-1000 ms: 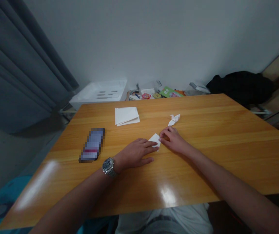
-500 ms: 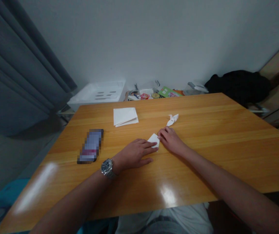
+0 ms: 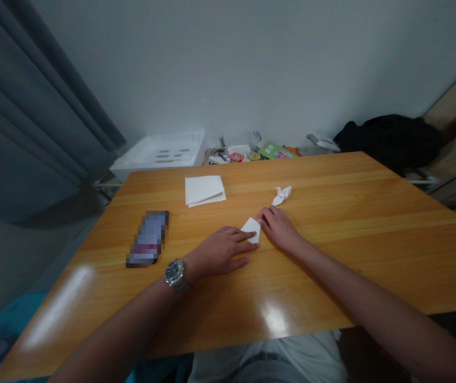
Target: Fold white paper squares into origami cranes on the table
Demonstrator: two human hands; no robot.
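Note:
A small folded piece of white paper lies on the wooden table between my hands. My left hand, with a metal watch on its wrist, rests flat with fingers stretched out. Its fingertips press on the lower part of the paper. At the paper's right edge, my right hand has its fingers curled together and pinches the corner there. Just beyond the right hand sits a white folded paper bird.
A folded stack of white lined paper lies farther back. To the left is a phone with a blurred screen. Behind the table's far edge stand a white foam tray, a green booklet and a black cloth heap.

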